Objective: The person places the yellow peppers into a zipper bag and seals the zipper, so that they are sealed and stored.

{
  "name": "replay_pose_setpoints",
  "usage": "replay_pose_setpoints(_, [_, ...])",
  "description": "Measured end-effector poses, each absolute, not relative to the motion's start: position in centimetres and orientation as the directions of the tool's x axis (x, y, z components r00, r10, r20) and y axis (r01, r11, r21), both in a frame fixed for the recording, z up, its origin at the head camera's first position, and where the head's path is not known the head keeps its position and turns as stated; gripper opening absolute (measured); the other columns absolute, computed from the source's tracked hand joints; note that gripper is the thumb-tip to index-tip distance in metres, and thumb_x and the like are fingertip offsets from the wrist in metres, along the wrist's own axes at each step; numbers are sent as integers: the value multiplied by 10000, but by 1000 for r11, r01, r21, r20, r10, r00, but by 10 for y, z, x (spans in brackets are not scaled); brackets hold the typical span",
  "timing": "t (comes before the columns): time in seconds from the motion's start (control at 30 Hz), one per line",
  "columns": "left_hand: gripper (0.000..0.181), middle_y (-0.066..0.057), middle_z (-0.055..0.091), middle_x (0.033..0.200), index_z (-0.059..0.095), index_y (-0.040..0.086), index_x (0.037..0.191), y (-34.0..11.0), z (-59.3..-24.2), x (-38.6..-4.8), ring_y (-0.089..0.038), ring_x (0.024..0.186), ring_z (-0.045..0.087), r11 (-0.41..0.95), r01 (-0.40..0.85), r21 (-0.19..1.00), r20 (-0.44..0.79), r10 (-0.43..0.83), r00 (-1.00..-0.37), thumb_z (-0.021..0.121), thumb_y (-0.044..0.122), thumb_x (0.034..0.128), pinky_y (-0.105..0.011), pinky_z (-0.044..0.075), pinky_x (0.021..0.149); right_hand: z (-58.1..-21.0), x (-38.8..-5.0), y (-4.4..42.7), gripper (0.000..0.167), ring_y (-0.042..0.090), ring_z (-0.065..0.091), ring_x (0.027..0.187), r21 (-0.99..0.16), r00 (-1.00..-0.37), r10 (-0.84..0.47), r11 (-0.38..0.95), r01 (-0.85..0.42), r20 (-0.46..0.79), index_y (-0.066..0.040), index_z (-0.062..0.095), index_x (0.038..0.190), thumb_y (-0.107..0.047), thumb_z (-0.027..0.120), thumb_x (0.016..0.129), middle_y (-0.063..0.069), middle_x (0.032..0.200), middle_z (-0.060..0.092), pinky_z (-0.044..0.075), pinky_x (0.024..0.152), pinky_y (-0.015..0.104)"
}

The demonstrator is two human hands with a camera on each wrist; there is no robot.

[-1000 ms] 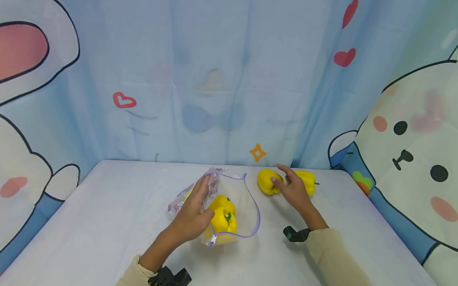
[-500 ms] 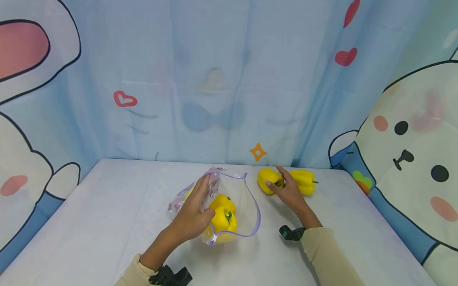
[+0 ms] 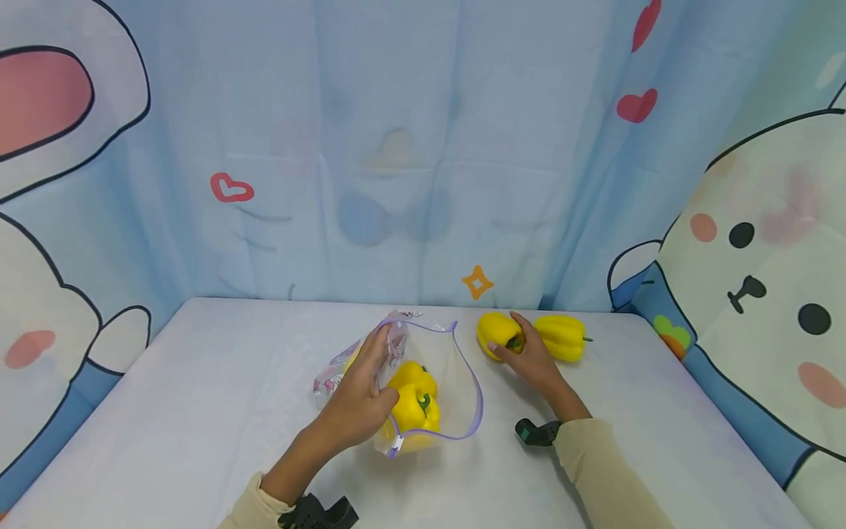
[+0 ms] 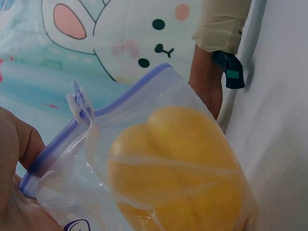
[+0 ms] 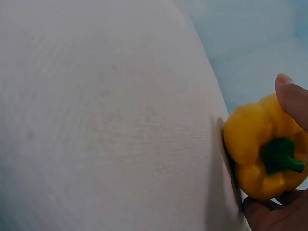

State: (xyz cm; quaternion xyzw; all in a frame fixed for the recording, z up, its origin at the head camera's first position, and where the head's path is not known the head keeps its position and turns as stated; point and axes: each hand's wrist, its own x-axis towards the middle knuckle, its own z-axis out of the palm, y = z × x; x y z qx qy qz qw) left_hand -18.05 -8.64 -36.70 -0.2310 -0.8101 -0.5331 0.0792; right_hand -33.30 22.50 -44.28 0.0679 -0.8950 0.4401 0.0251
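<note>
White table [image 3: 198,411] as the stage: zip bag [image 3: 452,393] spread wide, yellow pepper [image 3: 491,333] pinched

Nearest, the bag is steadied by the left hand [image 3: 357,400]; its edge is gripped between thumb and fairly straight fingers; at least two bagged peppers [image 3: 416,417] are seen through the mouth; that purple rim [image 3: 479,411] is best kept wide, with the slider [image 3: 397,443] left out of the way at the near corner.

A little farther off, to the right, the yellow pepper is pinched by the right hand [image 3: 537,361], thumb on one side, fingers on the other, parted about as wide as the fruit; its stem end is turned toward the palm; whether it is off the table cannot be told. A sound hold, it is judged, is taken round the fleshy body rather than the stem, firm enough to stop a roll, with no hard squeeze; any lift is best made high enough for the rim to be cleared.

Edges now: white surface is seen between bag and right hand, so a short sideways path is offered; more room is given toward the near side; the spare pepper [image 3: 565,338], just beside the right hand, could be nudged; beyond, the table's far edge [image 3: 297,300] is close, backed by the blue curtain [image 3: 277,110].
</note>
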Motion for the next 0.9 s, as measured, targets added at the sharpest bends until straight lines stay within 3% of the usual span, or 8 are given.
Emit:
replay_pose_setpoints(0.33, [837,-61,56,1620,93,51,1560,-87,-367,-181,-256,1453,167,342,480,808,398,283,-872,501,-56,837,-389,211,1123,-439,-335,224,819,399,291,1366,-787,-990,-106,600,-142,98,-92,186,1554,-327,656,925,230,1551,237,235,1112,571])
replay_pose_setpoints(0.9, [834,-59,63,1619,93,46,1559,-86,-367,-180,-235,1462,129,321,484,814,401,293,-868,502,-57,839,-384,208,1122,-433,-326,225,785,397,301,1351,-783,-994,-85,614,-103,64,-114,195,1555,-282,647,936,222,1551,239,226,1114,576])
